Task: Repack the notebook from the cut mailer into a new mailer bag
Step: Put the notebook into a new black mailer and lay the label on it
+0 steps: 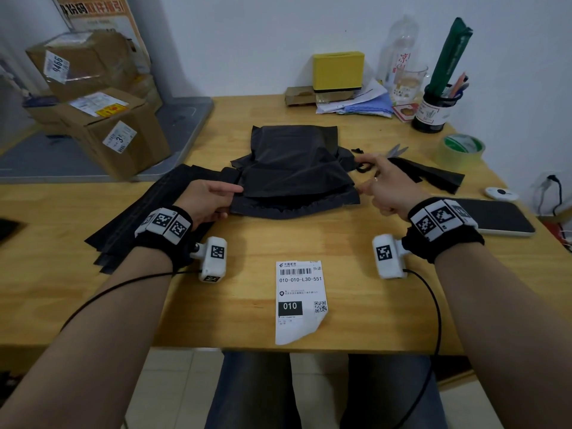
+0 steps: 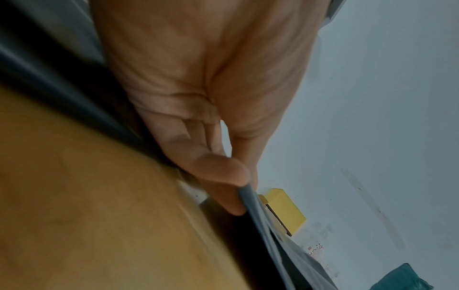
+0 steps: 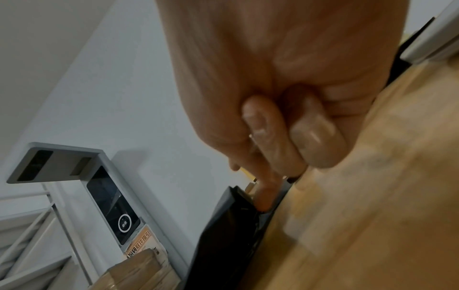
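A bulging black mailer bag (image 1: 294, 162) lies mid-table over a flatter black mailer (image 1: 297, 205) whose near edge gapes. No notebook shows. My left hand (image 1: 221, 198) pinches the lower bag's left edge; the left wrist view shows thumb and fingers (image 2: 223, 172) clamped on the grey film (image 2: 250, 198). My right hand (image 1: 368, 187) is at the bag's right corner. In the right wrist view one fingertip (image 3: 263, 198) is tucked between the black layers (image 3: 231, 225) while two fingers curl into the palm. The index finger points away.
A pile of spare black mailers (image 1: 145, 209) lies left, and a shipping label (image 1: 300, 301) near the front edge. Right of the bags are a cut black strip (image 1: 430, 176), scissors (image 1: 399, 149), a tape roll (image 1: 461, 148) and a phone (image 1: 495, 216). Cardboard boxes (image 1: 108, 131) stand left.
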`<state>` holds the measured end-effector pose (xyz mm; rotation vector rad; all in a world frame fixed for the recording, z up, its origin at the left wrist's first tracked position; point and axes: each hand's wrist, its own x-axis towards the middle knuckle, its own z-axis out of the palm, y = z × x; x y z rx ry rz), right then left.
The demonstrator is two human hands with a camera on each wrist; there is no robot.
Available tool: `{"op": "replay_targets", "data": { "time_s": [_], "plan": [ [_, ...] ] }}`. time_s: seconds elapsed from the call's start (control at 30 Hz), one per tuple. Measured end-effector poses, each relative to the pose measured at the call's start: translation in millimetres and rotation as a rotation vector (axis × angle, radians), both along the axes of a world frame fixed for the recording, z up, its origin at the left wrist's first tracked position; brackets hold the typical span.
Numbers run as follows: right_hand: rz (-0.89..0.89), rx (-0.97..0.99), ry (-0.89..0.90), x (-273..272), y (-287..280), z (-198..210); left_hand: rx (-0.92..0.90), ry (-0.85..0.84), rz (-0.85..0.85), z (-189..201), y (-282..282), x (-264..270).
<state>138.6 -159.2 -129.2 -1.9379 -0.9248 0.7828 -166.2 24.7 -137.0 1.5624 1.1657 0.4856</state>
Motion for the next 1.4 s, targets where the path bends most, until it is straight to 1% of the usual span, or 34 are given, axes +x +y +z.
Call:
{"op": "replay_targets", "data": {
  "time_s": [0.1,0.17,0.3,0.47,0.57,0.67,0.83,0.9,0.97,1.07,1.17,1.23,1.4],
  "plan": [
    [0.023,0.067,-0.015,2.4,0.3,-0.7,-0.008,0.002,-0.014,-0.9,2.4,0.0],
    [0.073,0.044,-0.013,1.8,0.4,-1.9,-0.006,0.005,-0.013,-0.7,3.3,0.7],
    [0.113,0.011,-0.034,0.6,3.4,-6.0,0.004,0.014,0.014,-2.3,6.6,1.6],
    [0.147,-0.012,-0.076,-4.3,7.1,-1.9,-0.051,-0.050,0.080,-3.7,8.1,2.8],
    [0.132,-0.023,-0.094,-4.9,10.6,-3.1,-0.071,-0.083,0.091,-5.3,9.9,1.0],
    [0.079,-0.022,-0.118,-5.4,11.2,-2.9,-0.097,-0.093,0.094,-6.7,12.4,-2.1],
    [0.023,0.053,-0.095,-8.3,10.4,4.3,-0.143,-0.155,0.092,-3.8,10.7,-3.5],
    [0.019,0.029,-0.129,-8.3,11.3,5.7,-0.150,-0.164,0.098,-4.6,11.2,-4.0],
    [0.055,-0.046,-0.173,-9.2,10.9,5.6,-0.145,-0.151,0.086,-6.7,11.6,-5.0],
    [0.116,-0.186,-0.257,-11.1,8.6,6.5,-0.141,-0.084,0.029,-8.7,11.0,-8.2],
    [0.161,-0.282,-0.257,-12.2,6.6,8.0,-0.141,0.005,-0.016,-6.8,11.7,-11.2],
    [0.193,-0.313,-0.255,-10.8,6.2,6.7,-0.127,0.054,-0.028,-5.8,12.5,-11.4],
    [0.189,-0.321,-0.261,-6.3,5.0,1.6,-0.078,0.114,-0.078,-1.5,10.0,-10.1]
  ]
}}
